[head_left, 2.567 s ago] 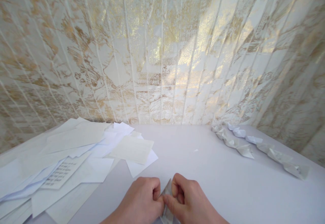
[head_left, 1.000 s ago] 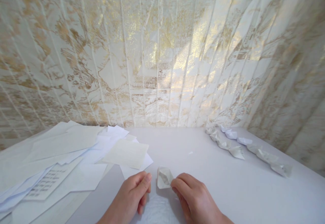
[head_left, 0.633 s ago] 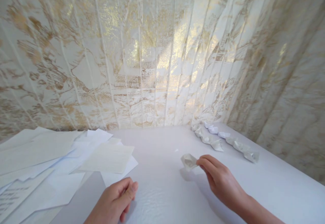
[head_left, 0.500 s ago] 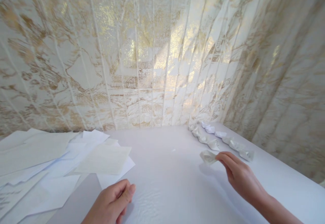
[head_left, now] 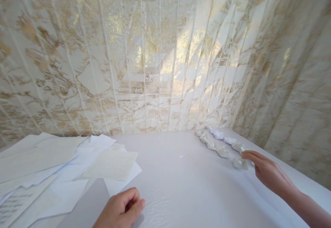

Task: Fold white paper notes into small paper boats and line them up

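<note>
My right hand [head_left: 269, 172] reaches to the right side of the table, its fingers together at the upper edge of a folded paper piece [head_left: 239, 164]. The thumb is hidden behind the fingers. This piece sits at the near end of a row of pale folded paper pieces [head_left: 210, 145]. A second row of folded papers [head_left: 229, 140] runs alongside on the right, its near end partly covered by my hand. My left hand [head_left: 124, 205] rests loosely curled on the table at the front, with nothing visible in it.
Overlapping loose paper sheets [head_left: 59, 166] spread over the left of the white table [head_left: 176, 186]; one at lower left has printed lines. A tiny white scrap [head_left: 181, 156] lies mid-table. A patterned curtain [head_left: 144, 66] hangs behind and to the right.
My right hand has moved right with the folded paper piece, which is now at the near end of the left row. My left hand stays curled; the view has shifted slightly.
</note>
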The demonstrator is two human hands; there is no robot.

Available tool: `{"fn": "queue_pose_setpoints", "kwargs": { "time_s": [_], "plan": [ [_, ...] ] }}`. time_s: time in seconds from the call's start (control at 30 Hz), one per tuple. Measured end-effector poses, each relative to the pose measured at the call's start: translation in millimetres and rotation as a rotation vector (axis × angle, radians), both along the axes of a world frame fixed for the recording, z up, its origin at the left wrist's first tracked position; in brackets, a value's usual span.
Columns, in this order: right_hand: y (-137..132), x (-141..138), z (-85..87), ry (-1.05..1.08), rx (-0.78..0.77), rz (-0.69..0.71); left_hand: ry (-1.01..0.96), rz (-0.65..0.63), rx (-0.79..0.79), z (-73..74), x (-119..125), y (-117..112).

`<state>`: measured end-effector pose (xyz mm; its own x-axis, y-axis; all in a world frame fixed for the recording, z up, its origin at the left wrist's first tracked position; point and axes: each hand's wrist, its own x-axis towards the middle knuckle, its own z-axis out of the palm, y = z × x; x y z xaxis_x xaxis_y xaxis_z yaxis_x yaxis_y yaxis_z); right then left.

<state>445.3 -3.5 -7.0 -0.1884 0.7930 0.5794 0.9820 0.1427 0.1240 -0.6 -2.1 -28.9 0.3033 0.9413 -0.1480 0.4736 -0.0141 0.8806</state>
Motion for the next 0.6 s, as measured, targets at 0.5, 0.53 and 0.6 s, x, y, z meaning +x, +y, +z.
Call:
{"fn": "queue_pose_setpoints", "kwargs": {
  "time_s": [0.5, 0.53, 0.6],
  "plan": [
    [2, -212, 13.8, 0.254, -0.310, 0.736, 0.909, 0.029, 0.456, 25.3, -77, 49],
    [2, -220, 13.7, 0.269, -0.350, 0.761, 0.914, 0.016, 0.456, 26.9, -78, 51],
    [3, -234, 12.5, 0.301, -0.396, 0.802, 0.935, -0.015, 0.463, 30.0, -78, 52]
  ]
}}
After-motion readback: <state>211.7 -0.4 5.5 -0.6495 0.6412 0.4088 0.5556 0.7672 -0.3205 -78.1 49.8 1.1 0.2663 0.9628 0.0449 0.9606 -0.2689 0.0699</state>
